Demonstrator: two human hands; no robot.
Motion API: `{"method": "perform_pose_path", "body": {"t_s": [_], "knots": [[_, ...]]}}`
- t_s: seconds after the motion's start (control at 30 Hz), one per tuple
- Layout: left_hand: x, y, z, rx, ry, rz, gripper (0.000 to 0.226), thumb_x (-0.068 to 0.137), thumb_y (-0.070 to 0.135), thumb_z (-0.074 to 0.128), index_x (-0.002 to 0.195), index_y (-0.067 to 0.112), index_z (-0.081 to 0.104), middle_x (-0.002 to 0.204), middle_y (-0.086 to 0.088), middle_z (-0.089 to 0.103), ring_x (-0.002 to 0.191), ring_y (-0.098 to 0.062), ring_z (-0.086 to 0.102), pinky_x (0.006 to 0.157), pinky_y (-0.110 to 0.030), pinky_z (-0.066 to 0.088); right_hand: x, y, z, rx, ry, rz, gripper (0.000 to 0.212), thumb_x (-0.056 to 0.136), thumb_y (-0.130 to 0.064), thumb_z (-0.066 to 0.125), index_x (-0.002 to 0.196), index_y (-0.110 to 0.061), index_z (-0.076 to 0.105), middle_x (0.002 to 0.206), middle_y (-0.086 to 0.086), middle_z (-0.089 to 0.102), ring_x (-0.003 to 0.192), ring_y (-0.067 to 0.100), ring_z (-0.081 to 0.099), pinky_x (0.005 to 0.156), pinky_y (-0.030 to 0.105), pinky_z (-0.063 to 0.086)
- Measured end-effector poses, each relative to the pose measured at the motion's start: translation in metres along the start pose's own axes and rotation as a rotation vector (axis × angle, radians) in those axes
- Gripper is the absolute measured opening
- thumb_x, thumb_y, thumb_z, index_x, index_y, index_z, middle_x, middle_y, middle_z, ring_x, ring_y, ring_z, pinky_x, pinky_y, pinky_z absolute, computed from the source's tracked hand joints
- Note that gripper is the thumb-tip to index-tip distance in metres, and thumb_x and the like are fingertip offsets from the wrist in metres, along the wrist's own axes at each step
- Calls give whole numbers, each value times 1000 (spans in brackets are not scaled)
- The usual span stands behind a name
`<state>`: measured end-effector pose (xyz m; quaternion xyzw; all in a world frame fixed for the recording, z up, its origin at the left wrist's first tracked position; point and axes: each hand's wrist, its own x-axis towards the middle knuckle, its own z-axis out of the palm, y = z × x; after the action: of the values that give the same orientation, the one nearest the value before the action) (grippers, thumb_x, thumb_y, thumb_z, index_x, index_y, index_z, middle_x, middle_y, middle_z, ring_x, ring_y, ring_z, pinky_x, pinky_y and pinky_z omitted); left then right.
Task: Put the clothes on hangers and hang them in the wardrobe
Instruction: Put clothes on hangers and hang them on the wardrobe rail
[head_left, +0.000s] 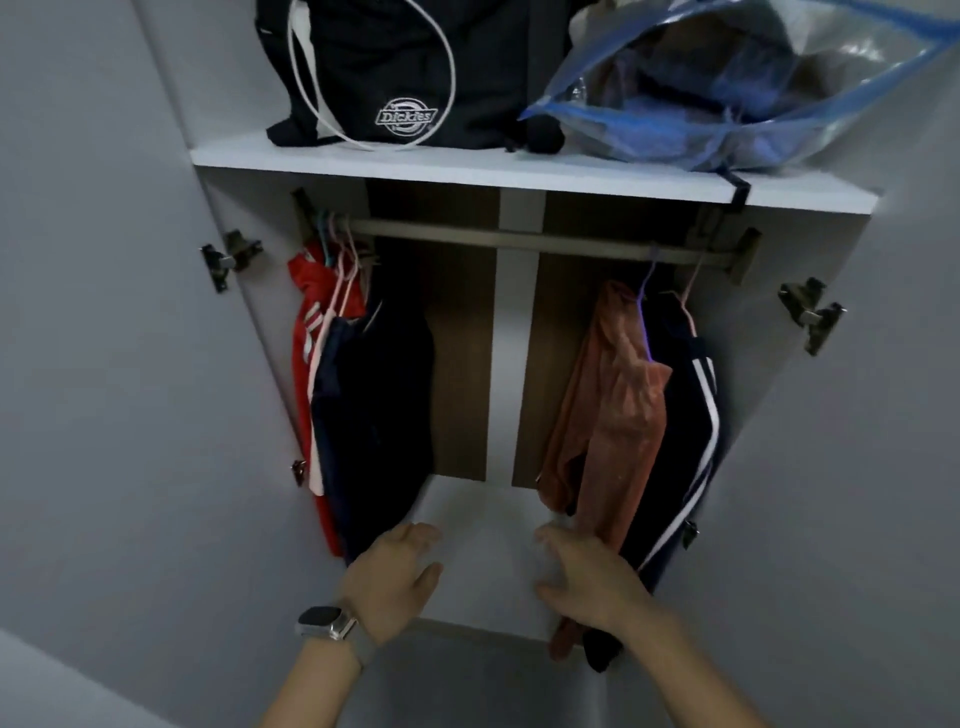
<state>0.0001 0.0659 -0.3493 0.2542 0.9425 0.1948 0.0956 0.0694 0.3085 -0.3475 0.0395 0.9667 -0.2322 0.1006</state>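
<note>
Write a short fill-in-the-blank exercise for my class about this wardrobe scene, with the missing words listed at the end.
1. The clothes hang from a rail in ____ separate groups, one at each end.
2. The watch is worn on the ____ wrist.
3. The black bag and the blue plastic bag sit on the ____ above the rail.
4. Both hands, left and right, hold ____.

Missing words: two; left; shelf; nothing

white wardrobe shelf (363, 158) across upper frame: black fabric bag (395, 78) left, clear blue-edged plastic storage bag (727, 93) right.
</note>
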Motion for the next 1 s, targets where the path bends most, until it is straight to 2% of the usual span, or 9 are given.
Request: {"method": "perform_pose_path", "body": {"t_s": [0.1, 0.27, 0.4, 0.57, 0.63, 0.7, 0.8, 0.93, 1.0], "knots": [[30, -31, -18, -3, 41, -20, 44, 94, 39, 42, 134, 21, 44, 122, 2, 50, 108, -12, 52, 91, -30, 46, 58, -23, -5, -12, -24, -62, 56, 86, -42, 62, 136, -27, 41, 128, -6, 53, 117, 12, 51, 92, 29, 45], [86, -71, -52, -12, 104, -37, 42, 96, 31, 49, 137, 22, 44, 126, 2, 51, 113, -11, 51, 94, -27, 45, 142, -59, -9, 34, -15, -98, 49, 88, -41, 62, 131, -25, 45, 124, -8, 53, 114, 12, 51, 89, 28, 46], [125, -100, -83, 14, 155, -15, 40, 96, 32, 48, 135, 24, 45, 125, 4, 52, 112, -10, 52, 90, -26, 46, 197, -85, -18, 50, -2, -133, 48, 87, -42, 60, 130, -29, 45, 123, -8, 55, 114, 13, 52, 91, 34, 48], [152, -131, -103, -65, 255, -22, 35, 94, 26, 52, 128, 20, 54, 124, 4, 52, 108, -13, 56, 89, -26, 47, 233, -100, -14, 158, 7, -141, 50, 90, -37, 62, 136, -29, 44, 116, -15, 48, 115, 9, 51, 94, 25, 45], [156, -138, -108, -135, 297, -70, 34, 93, 24, 55, 126, 17, 55, 123, 2, 49, 107, -15, 57, 91, -29, 48, 242, -102, -10, 212, -16, -144, 48, 90, -35, 64, 134, -30, 45, 111, -18, 48, 108, 5, 52, 85, 10, 42], [161, -144, -112, -181, 346, -112, 35, 91, 21, 59, 125, 14, 56, 120, 0, 50, 105, -18, 57, 92, -28, 47, 250, -107, -10, 273, -37, -141, 45, 91, -32, 65, 131, -31, 46, 103, -24, 49, 95, -7, 49, 74, -2, 35], [171, -150, -118, -203, 387, -165, 35, 89, 17, 62, 123, 11, 58, 119, -4, 54, 101, -20, 58, 89, -19, 41, 264, -116, -11, 356, -53, -131, 41, 91, -30, 65, 127, -34, 47, 100, -28, 49, 90, -13, 47, 70, -3, 34], [183, -156, -124, -227, 423, -198, 32, 88, 15, 63, 119, 8, 61, 116, -6, 58, 101, -20, 58, 86, -13, 34, 291, -131, -16, 458, -102, -128, 37, 91, -28, 65, 125, -32, 50, 104, -21, 55, 99, 3, 56, 70, 1, 40], [186, -158, -127, -234, 432, -207, 31, 89, 17, 62, 119, 10, 61, 117, -4, 57, 102, -17, 57, 85, -11, 33, 306, -140, -20, 498, -121, -135, 36, 92, -25, 64, 126, -28, 52, 104, -19, 55, 98, 5, 57, 72, 4, 43]]}}
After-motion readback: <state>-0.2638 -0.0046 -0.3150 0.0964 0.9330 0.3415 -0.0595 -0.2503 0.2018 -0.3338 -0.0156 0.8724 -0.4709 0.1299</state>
